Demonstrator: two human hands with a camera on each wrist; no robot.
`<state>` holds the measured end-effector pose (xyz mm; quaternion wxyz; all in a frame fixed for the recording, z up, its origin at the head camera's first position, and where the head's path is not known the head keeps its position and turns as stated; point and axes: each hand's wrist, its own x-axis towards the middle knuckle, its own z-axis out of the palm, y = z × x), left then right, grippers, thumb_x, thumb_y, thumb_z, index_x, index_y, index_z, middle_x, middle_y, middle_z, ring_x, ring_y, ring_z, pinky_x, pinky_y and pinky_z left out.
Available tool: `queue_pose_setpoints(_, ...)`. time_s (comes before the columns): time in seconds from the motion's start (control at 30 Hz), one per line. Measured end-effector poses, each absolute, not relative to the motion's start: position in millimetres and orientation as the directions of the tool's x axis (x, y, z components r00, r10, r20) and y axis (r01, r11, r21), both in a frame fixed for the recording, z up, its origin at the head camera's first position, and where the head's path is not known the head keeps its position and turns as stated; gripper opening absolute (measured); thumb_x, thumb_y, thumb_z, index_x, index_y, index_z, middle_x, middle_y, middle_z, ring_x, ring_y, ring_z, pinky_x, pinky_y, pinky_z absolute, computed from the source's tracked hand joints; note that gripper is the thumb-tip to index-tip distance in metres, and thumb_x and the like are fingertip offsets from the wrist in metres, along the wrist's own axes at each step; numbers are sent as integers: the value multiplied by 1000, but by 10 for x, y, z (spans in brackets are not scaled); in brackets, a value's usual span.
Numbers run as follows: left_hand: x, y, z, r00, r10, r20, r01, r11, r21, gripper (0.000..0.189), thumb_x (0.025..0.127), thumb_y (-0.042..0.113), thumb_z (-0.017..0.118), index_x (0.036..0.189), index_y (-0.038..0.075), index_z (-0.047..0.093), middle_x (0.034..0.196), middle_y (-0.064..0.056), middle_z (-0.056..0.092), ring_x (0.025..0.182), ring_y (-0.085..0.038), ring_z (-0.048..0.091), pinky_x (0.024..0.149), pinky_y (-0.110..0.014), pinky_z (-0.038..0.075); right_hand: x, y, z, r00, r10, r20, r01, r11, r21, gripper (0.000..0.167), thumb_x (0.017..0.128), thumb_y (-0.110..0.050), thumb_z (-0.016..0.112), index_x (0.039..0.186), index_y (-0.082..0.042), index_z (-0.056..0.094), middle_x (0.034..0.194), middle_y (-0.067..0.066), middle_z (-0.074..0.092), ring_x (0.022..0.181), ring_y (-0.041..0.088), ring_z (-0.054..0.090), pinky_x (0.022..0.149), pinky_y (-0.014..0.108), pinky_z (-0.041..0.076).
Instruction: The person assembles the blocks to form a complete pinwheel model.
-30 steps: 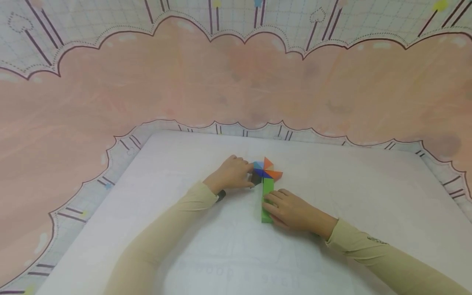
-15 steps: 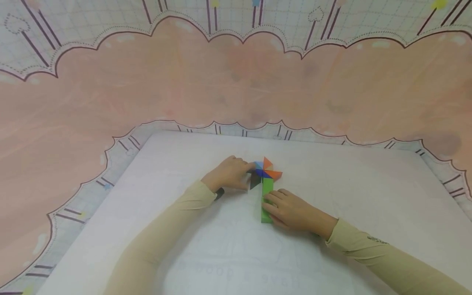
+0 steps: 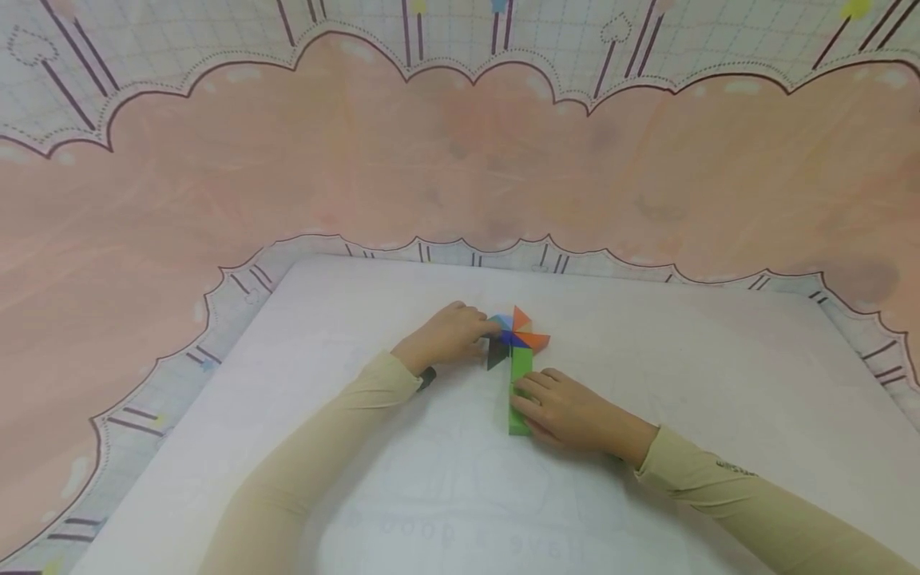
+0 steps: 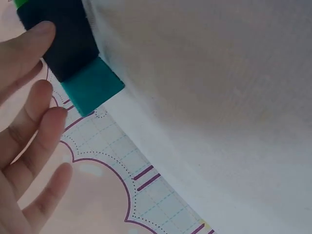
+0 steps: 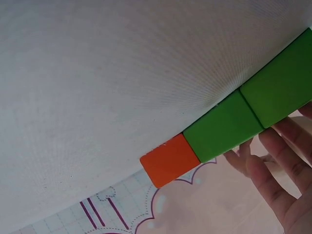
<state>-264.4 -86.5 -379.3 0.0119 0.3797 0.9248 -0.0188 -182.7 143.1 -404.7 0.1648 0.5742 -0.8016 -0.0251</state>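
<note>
Flat on the table, coloured triangle blocks form a pinwheel: orange (image 3: 521, 318), another orange (image 3: 535, 340), light blue, teal (image 4: 92, 87) and blue (image 3: 507, 339), with a dark triangle block (image 3: 497, 353) at its lower left. Below it runs a stem of green blocks (image 3: 521, 364). My left hand (image 3: 449, 334) reaches in from the left. One fingertip lies over the pinwheel's left blades, and in the left wrist view a digit touches the dark block's side; the other fingers are spread. My right hand (image 3: 568, 407) rests its fingers on the green stem, partly hiding it.
The white table (image 3: 683, 351) has faint lettering on its near part. A pink, scalloped patterned cloth (image 3: 446, 160) lies beyond its far and left edges. Both forearms, in beige sleeves (image 3: 719, 479), cross the table's near half.
My left hand shifts its digits at the pinwheel's left blades: the fingertip moves onto them, the thumb draws in, and the dark block shows more fully. The right hand stays on the green stem.
</note>
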Motion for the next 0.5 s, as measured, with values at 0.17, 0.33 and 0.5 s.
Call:
queue_pose_setpoints(0.17,-2622,-856,-3771,-705,709,-32,709,705,-14,30,82,27,71,110,21,63,103,2,69,97,-17,61,94,-35,43,-1827,1430,-4051,-279,-929,242,-911,336,238,31,85,-23,64,112,-10,61,112,5,63,106,21,57,89,37,49)
queue_pose_setpoints(0.33,-2612,-856,-3755,-718,695,-28,696,717,-35,27,80,33,73,101,18,65,95,3,68,91,-16,60,91,-34,43,-1817,1428,-4041,-300,-928,220,-908,349,233,29,87,-24,61,113,-11,61,113,4,62,106,20,57,89,36,49)
queue_pose_setpoints(0.5,-2628,-839,-3755,-752,658,-38,659,748,-76,25,81,36,71,96,16,66,89,3,67,85,-15,58,85,-32,43,-1809,1428,-4031,-313,-926,209,-907,357,223,29,88,-24,61,113,-11,60,113,4,62,107,19,57,90,36,49)
